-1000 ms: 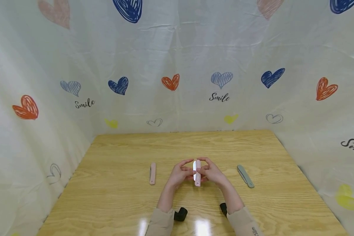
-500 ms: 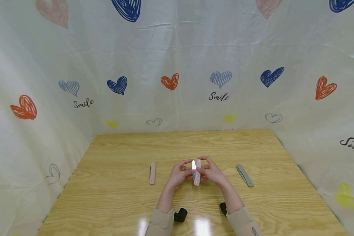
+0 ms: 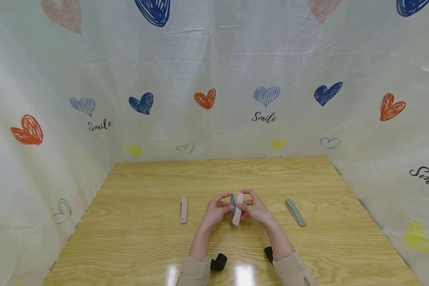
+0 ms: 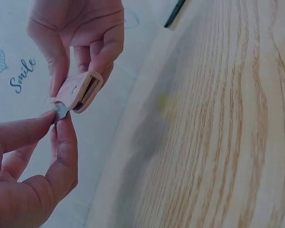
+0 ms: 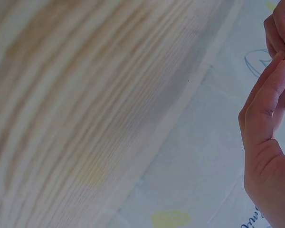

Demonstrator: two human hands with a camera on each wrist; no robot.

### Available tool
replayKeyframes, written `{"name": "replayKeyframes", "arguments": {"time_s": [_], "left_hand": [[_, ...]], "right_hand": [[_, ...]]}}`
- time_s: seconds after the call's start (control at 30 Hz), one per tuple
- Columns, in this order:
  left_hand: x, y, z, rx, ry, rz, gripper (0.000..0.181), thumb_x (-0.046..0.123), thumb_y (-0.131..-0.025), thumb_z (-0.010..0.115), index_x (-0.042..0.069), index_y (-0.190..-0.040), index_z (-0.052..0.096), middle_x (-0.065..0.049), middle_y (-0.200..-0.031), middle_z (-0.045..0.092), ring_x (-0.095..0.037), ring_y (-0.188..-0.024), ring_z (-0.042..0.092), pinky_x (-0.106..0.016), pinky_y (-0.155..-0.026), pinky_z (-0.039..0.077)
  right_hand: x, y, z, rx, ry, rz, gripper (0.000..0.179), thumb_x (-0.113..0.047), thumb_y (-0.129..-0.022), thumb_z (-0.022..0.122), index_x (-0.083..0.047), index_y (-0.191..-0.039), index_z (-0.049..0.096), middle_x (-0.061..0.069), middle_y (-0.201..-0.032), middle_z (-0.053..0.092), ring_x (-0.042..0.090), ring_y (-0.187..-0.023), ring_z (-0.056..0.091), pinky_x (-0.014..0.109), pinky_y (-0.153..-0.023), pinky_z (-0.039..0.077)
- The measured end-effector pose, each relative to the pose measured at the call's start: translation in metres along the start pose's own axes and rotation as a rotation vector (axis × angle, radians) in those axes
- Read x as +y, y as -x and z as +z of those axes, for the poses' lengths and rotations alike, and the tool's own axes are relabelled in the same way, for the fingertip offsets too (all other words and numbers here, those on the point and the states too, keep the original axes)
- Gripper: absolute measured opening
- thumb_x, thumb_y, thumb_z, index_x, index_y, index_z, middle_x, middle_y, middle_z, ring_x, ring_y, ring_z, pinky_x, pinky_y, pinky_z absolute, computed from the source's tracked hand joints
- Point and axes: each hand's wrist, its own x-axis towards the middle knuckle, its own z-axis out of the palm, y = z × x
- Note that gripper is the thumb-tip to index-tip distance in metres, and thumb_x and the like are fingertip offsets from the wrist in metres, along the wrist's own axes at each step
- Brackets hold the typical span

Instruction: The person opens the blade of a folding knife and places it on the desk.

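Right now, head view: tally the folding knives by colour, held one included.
Pink: 2, the loose pink knife and the held pink knife
Grey-green: 1, the grey-green knife
Total: 3

The slim pink folding-knife handle [image 3: 237, 214] looks like smooth plastic from here, its grey blade [image 3: 232, 200] like metal, over a yellow-brown wood-grained tabletop [image 3: 146, 246] shining in glossy patches, with creased, faintly glossy white heart-printed sheeting [image 3: 236, 47] behind and matt beige cloth sleeves [image 3: 194, 271].
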Motion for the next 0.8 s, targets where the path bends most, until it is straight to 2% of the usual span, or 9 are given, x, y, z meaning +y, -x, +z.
{"name": "replayKeyframes", "arguments": {"time_s": [0.3, 0.53, 0.8], "left_hand": [[0.0059, 0.0037, 0.0023, 0.071, 0.016, 0.016, 0.047, -0.01, -0.088, 0.064, -0.005, -0.134, 0.053, -0.022, -0.09, 0.067, -0.01, -0.067, 0.062, -0.038, -0.071, 0.06], [0.0078, 0.0045, 0.0029, 0.1, 0.045, 0.032, 0.053, -0.012, -0.087, 0.062, -0.005, -0.138, 0.049, -0.005, -0.079, 0.06, -0.01, -0.066, 0.062, -0.039, -0.073, 0.061], [0.0088, 0.0063, 0.0025, 0.125, 0.081, 0.051, 0.054, -0.014, -0.088, 0.06, -0.007, -0.139, 0.045, -0.003, -0.078, 0.056, -0.013, -0.067, 0.064, -0.043, -0.072, 0.061]], "right_hand": [[-0.0028, 0.0039, 0.0008, 0.056, -0.046, 0.004, 0.049, -0.002, -0.097, 0.057, -0.001, -0.141, 0.035, 0.009, -0.077, 0.06, 0.02, -0.066, 0.063, 0.043, -0.066, 0.06], [-0.0051, 0.0058, 0.0, 0.08, -0.066, 0.0, 0.052, -0.003, -0.097, 0.057, -0.003, -0.144, 0.036, 0.014, -0.085, 0.063, 0.02, -0.074, 0.065, 0.045, -0.069, 0.06], [-0.0001, 0.007, -0.0019, 0.115, -0.105, -0.01, 0.055, -0.001, -0.097, 0.055, -0.007, -0.148, 0.036, 0.015, -0.087, 0.063, 0.022, -0.076, 0.065, 0.048, -0.073, 0.06]]}}
